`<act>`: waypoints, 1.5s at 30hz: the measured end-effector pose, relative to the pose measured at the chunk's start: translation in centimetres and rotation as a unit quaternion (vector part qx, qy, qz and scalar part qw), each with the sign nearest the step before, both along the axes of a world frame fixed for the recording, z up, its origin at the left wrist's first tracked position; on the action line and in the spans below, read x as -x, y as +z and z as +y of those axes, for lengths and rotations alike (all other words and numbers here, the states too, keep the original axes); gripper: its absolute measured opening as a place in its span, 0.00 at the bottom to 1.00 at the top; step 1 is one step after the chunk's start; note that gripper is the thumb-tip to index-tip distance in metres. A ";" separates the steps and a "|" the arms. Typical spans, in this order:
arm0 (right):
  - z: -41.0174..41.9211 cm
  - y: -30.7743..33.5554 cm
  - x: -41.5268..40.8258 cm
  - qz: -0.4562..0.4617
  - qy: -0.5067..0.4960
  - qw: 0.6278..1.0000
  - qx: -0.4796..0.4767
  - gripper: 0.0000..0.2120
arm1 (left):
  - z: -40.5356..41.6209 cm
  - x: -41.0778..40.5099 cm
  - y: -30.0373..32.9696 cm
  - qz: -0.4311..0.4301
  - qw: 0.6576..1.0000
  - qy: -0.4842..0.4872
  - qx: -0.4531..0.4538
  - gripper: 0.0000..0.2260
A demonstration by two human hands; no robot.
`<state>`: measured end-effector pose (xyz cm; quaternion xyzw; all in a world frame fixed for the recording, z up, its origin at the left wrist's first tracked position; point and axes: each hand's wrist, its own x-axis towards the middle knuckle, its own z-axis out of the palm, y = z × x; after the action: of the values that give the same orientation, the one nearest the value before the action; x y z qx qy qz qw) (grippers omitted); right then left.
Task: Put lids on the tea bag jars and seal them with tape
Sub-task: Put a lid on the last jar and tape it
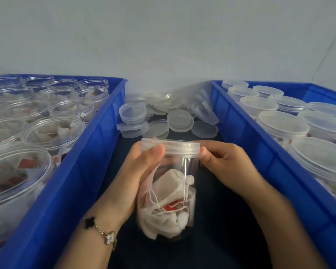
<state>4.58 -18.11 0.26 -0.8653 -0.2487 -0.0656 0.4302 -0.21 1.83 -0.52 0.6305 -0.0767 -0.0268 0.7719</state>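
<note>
At 9 o'clock sits the left blue crate [89,152], packed w/ open clear jars [52,133], no lids, tea bags and red tags inside. Centre, at 12 o'clock from my hands, a loose pile of clear lids [179,121] lies on the dark tabletop [217,220] btwn the two crates. At 6 o'clock of that pile is the jar [167,191] I'm holding, upright, slightly blurred, w/ white tea bags [171,187], strings and a red tag in the lower part. Its lid [171,146] is on top; can't tell if fully seated. At 3 o'clock the right blue crate [260,152] holds lidded jars [283,127], tops frosted.

My left hand [136,175] wraps the jar's 9 o'clock side, fingers curled behind, thumb pressed on the lid rim and upper wall. My right hand [223,167] is at the 3 o'clock side, fingers curled, thumb tip touching the lid's edge; rest of the grip is hidden by the jar. Bracelet [100,230] on my left wrist.

Behind everything, a plain pale wall [163,35].
</note>
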 end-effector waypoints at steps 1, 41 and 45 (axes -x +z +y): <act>0.0 -0.1 0.0 -0.005 -0.007 1.000 0.016 0.16 | -0.1 0.0 0.0 -0.006 1.000 0.015 -0.023 0.52; 5.0 -0.1 2.6 -0.114 -0.169 0.978 0.038 0.21 | -1.9 0.3 -1.1 -0.187 0.854 0.428 -0.231 0.27; 5.1 0.0 2.1 -0.064 -0.167 0.984 -0.004 0.20 | -2.2 0.2 -1.3 -0.192 0.839 0.447 -0.243 0.29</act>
<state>2.50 -12.97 0.29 -0.8870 -0.1274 -0.1925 0.3999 -0.45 -0.35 -1.83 0.7562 0.0758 0.4254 0.4915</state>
